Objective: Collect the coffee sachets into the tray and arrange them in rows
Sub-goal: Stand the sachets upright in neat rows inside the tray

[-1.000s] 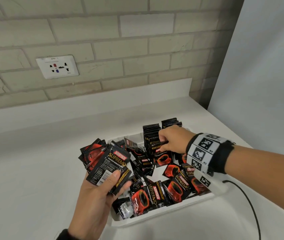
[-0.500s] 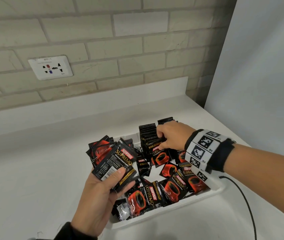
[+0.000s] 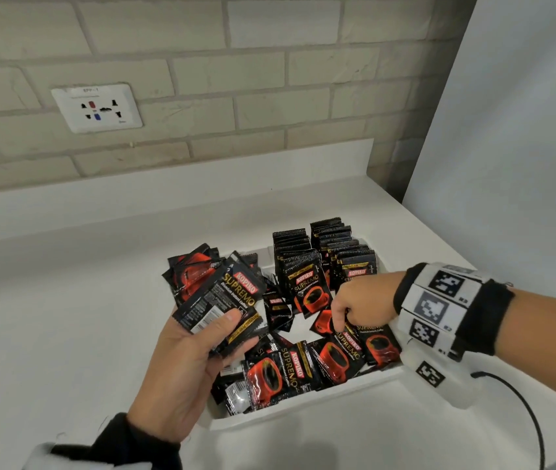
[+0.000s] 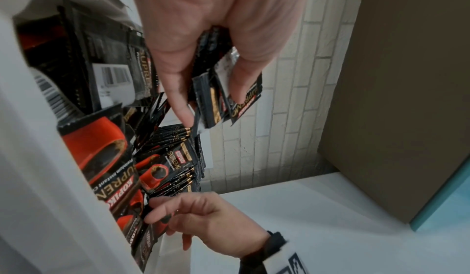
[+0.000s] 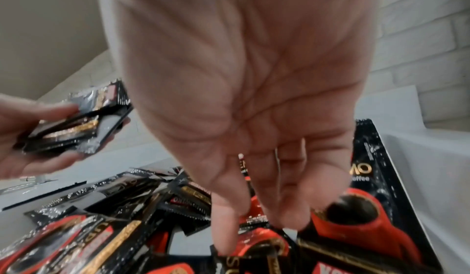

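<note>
Fingers (image 3: 337, 322) of the right hand (image 3: 363, 301) curl down onto a loose black-and-red foil coffee sachet (image 3: 346, 337) in the middle of the tray, thumb and fingertips closing on its edge; the right wrist view shows them touching the foil, though not a firm pinch. Under it all lies the white worktop (image 3: 66, 317), backed by a pale brick wall (image 3: 270, 79) with a white socket plate (image 3: 96, 108). On the worktop sits the white rectangular tray (image 3: 303, 413), heaped with sachets printed "KOPIKO SUPREMO". At its far end stand two upright rows of sachets (image 3: 320, 252), edges up. The left hand (image 3: 181, 368) clamps a small stack of sachets (image 3: 222, 300) above the tray's near left corner, thumb on top; the left wrist view alone shows barcodes on sachet backs. A black-and-white marker band (image 3: 439, 310) wraps the right wrist, trailing a black cable (image 3: 527, 412).
</note>
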Demonstrator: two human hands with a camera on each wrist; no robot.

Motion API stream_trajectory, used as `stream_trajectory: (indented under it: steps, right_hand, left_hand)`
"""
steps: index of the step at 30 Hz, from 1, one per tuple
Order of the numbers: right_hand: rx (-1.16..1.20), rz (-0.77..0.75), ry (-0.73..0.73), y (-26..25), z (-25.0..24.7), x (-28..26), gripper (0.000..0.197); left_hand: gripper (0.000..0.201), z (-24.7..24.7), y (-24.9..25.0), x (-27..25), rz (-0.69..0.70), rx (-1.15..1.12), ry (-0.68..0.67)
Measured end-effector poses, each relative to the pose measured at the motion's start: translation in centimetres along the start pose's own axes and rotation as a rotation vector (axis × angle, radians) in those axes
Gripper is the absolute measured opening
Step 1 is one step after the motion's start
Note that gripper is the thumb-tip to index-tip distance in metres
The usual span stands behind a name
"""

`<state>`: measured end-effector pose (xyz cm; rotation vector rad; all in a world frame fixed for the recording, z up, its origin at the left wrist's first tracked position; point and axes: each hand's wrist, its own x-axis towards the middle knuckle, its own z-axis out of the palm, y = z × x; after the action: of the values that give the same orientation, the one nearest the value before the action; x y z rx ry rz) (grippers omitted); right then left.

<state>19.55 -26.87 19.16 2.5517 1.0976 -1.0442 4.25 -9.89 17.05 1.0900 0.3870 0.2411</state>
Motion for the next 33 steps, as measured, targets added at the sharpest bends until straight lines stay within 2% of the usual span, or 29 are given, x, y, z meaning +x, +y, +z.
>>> stream_trajectory:
  steps: [4,7,11,15,24,33]
  right_hand:
    - [-0.024,0.021,-0.037,-0.1,0.3,0.3,0.043]
    - [-0.023,0.010,-0.064,0.0,0.6,0.3,0.046]
    - [0.004,0.011,-0.065,0.2,1.0,0.1,0.045]
    - [0.039,0.017,-0.067,-0.1,1.0,-0.5,0.050]
    - [0.129,-0.017,-0.103,1.3,1.4,0.2,0.051]
    - [0.088,-0.057,-0.168,1.9,1.7,1.2,0.054]
  left_hand:
    - [0.043,1.4,0.3,0.6,-0.041,0.129,-0.173]
    - [0.037,3.2,0.0,1.5,-0.111,0.182,-0.247]
    - [0.025,5.1,-1.0,3.5,-0.201,0.186,-0.244]
    - [0.029,6.2,-1.7,5.4,-0.265,0.197,-0.219]
    - [0.031,6.5,-2.2,6.9,-0.216,0.160,-0.127]
    - [0.034,6.5,-2.4,6.8,-0.189,0.153,-0.146]
